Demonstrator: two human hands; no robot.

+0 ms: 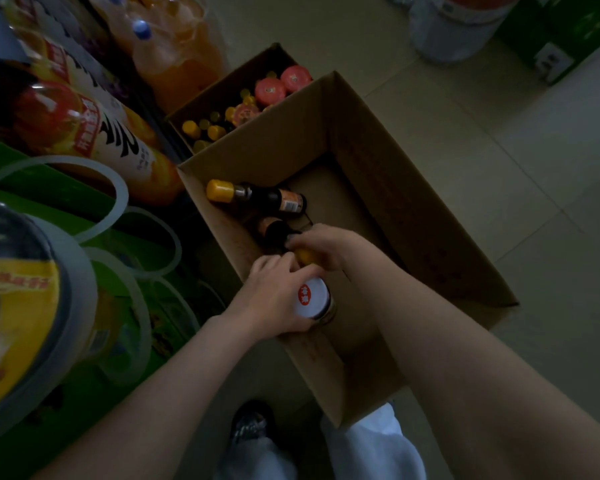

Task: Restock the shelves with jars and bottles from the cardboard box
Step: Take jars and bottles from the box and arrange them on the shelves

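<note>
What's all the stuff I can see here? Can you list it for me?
Box: 1, brown, open on the floor.
Bottles: 2, dark with yellow caps, lying inside the box.
Jar: 1, white lid, inside the box.
Second box: 1, brown, behind, filled with yellow and pink caps.
Juice bottles: several, orange, left.
Tub: 1, yellow label, near left.
Left hand: grips the jar.
Right hand: grips a bottle's cap.
</note>
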